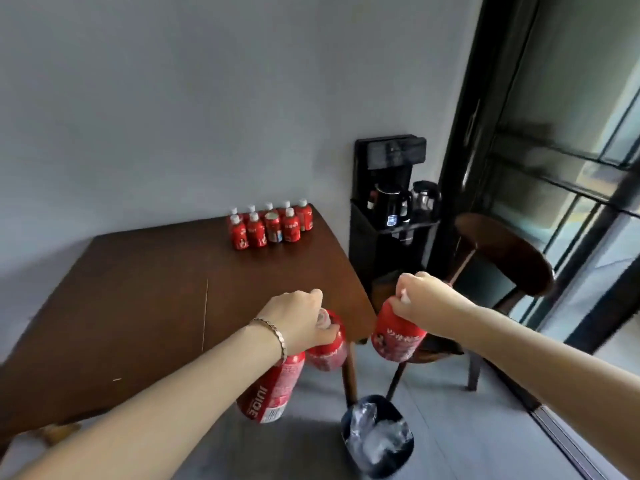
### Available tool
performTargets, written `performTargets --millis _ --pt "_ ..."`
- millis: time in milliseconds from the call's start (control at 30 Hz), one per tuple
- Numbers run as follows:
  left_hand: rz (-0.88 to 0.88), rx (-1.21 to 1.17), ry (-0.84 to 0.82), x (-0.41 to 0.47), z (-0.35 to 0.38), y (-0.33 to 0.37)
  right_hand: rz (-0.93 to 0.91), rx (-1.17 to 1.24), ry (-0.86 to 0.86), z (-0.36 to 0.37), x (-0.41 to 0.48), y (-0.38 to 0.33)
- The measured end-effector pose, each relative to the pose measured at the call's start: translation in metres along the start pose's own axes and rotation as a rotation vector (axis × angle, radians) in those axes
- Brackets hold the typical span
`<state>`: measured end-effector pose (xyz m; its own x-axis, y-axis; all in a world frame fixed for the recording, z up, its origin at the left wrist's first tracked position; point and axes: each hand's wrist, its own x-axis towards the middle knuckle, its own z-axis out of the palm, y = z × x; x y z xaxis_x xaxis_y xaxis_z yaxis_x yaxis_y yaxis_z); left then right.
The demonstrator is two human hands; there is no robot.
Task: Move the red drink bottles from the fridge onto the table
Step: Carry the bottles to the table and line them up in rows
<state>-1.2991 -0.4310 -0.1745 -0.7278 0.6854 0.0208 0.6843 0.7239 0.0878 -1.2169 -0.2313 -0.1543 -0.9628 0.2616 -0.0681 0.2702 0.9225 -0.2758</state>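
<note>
My left hand (298, 317) hangs just over the right edge of the dark brown wooden table (138, 289), by its near right corner. My right hand (426, 296) is out past that edge, over the floor, so the left is the nearer one for setting down. The left fingers are curled tight round the necks of two bottles: a red plastic drink bottle marked JUICE (273, 389), dangling cap-up and tilted toward me, and a second red plastic bottle (329, 351) beside it. How the fingers split the two necks I cannot make out. The right fingers are clenched over the white cap of a third red plastic bottle (398, 337), which hangs nearly upright. The cluster of red white-capped bottles (270, 225) stands at the table's far right corner, well ahead of both hands, so I judge the coming move runs forward along that edge.
</note>
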Motion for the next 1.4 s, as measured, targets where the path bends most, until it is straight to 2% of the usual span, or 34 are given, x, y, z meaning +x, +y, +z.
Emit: performTargets --millis 300,467,733,900,1233,1333,1400 --pt "-0.291 -0.082 -0.019 0.114 0.018 -0.122 -0.197 -0.026 -0.181 0.032 0.214 -0.041" --pt "-0.379 -0.133 -0.048 0.166 0.033 -0.182 -0.147 0.038 -0.226 0.056 0.311 -0.063" --pt "-0.281 -0.111 -0.144 0.257 0.067 -0.280 0.040 0.169 -0.216 0.114 0.430 -0.075" --pt "-0.241 -0.117 -0.153 0.316 0.080 -0.327 0.226 0.251 -0.178 0.141 0.492 -0.072" --pt "-0.289 -0.140 -0.208 0.402 0.128 -0.359 0.295 0.289 -0.187 0.158 0.636 -0.058" --pt "-0.293 -0.136 -0.235 0.414 0.141 -0.361 0.305 0.384 -0.224 0.169 0.667 -0.058" --pt "-0.278 -0.142 -0.245 0.418 0.148 -0.363 0.374 0.478 -0.206 0.173 0.681 -0.055"
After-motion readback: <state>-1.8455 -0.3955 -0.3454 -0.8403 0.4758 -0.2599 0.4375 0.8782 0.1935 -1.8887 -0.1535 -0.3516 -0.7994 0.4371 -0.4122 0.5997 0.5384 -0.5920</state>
